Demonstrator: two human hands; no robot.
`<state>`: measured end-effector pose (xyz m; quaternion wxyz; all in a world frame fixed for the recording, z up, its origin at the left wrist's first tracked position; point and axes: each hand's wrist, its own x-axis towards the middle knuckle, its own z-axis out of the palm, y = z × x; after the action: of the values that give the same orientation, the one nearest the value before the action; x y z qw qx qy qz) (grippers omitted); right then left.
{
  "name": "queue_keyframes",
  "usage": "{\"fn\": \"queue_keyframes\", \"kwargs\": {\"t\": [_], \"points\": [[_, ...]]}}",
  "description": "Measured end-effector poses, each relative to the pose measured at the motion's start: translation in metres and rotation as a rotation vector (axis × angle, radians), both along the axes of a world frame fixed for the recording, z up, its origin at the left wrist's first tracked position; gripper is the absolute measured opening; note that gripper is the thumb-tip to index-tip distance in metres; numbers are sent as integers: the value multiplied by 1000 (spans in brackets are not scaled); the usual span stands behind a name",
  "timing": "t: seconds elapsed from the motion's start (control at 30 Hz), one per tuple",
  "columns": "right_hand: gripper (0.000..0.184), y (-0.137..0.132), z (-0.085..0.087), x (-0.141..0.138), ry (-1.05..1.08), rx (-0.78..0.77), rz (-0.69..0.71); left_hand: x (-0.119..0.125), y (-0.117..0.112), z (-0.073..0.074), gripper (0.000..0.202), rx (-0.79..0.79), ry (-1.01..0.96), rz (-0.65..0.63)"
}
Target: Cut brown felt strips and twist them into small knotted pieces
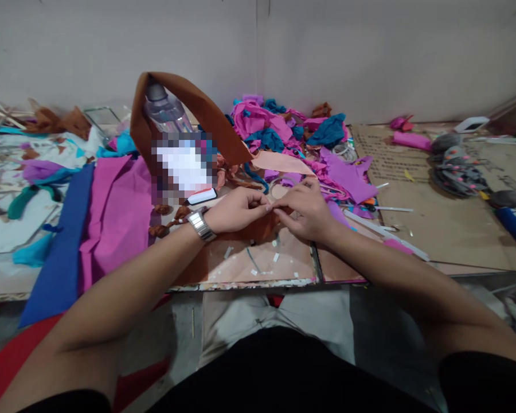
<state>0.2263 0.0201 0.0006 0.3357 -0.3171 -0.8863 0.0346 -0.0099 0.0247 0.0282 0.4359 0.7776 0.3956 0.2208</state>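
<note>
My left hand (237, 210), with a metal watch (201, 223) on its wrist, is closed in a pinch. My right hand (308, 211) meets it fingertip to fingertip, thumb and index finger pressed together. Between and below the fingers is a thin brown cloth-like piece (264, 225), mostly covered by the hands. Just beyond the right hand, a peach strip (284, 163) lies near a roll of clear tape (284, 186). A long brown strip (189, 94) arches over a plastic bottle (167, 112). Small brown knotted bits (160, 230) sit left of the watch.
Pink and blue folded sheets (116, 201) hang over the table's front edge at left. Crumpled pink, purple and teal scraps (284, 129) pile up behind the hands. A phone-like device (202, 197) lies beyond my left wrist. Cardboard (413, 212) at right bears a dark grey bundle (456, 169).
</note>
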Motion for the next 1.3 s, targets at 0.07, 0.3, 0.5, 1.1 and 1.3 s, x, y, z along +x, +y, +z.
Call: {"fn": "queue_keyframes", "kwargs": {"t": [0.07, 0.3, 0.5, 1.1, 1.3], "points": [[11, 0, 0, 0, 12, 9, 4, 0, 0, 1, 38, 19, 1, 4], [11, -1, -1, -1, 14, 15, 2, 1, -1, 1, 39, 79, 37, 21], [12, -1, -1, 0, 1, 10, -2, 1, -2, 3, 40, 80, 36, 19], [7, 1, -2, 0, 56, -31, 4, 3, -6, 5, 34, 302, 198, 16], [3, 4, -5, 0, 147, -106, 35, 5, -9, 4, 26, 386, 236, 30]]}}
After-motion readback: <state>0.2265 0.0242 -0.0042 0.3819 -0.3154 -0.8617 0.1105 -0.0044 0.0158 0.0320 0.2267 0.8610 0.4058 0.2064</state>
